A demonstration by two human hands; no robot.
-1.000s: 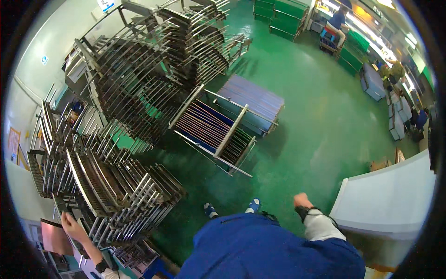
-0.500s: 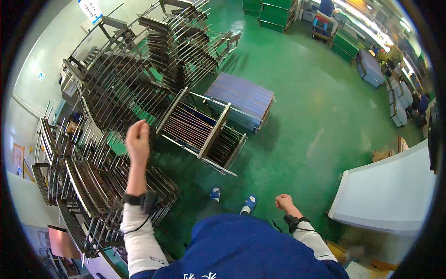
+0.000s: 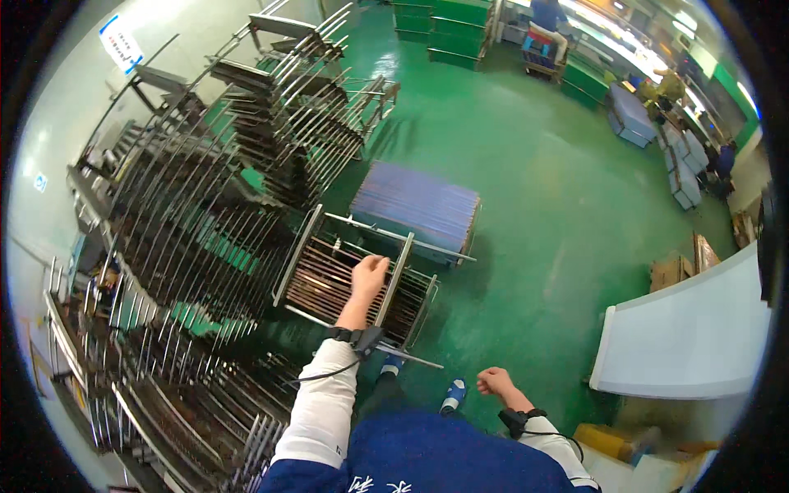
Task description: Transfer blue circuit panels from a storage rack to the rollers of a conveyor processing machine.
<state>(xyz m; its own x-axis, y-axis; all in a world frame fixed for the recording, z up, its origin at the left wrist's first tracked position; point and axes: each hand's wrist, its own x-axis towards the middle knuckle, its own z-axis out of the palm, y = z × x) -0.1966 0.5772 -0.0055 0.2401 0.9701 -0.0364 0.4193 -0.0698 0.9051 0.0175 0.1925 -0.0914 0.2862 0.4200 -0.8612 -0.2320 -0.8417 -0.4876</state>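
My left hand (image 3: 369, 279) is stretched forward with its fingers curled in, and nothing shows in them. In the picture it lies over a metal slotted rack (image 3: 322, 275) holding several thin brown panels on edge; I cannot tell whether hand and rack touch. My right hand (image 3: 495, 381) hangs low on the right over the green floor, fingers folded, with no object visible in it. Both wrists wear black bands with cables. Just beyond the rack stands a blue-grey, flat-topped stack or crate (image 3: 417, 205).
Tall metal racks with long rods (image 3: 197, 222) crowd the left side. A pale panel-like unit (image 3: 678, 329) stands at the right, with cardboard boxes (image 3: 672, 271) behind it. Green bins (image 3: 460, 33) and a seated person (image 3: 546, 25) are far off. Green floor (image 3: 542, 214) stretches between.
My left hand has swung right, from beside the tall racks to over the slotted rack. That rack now appears closer to me. My right hand is slightly lower in view.
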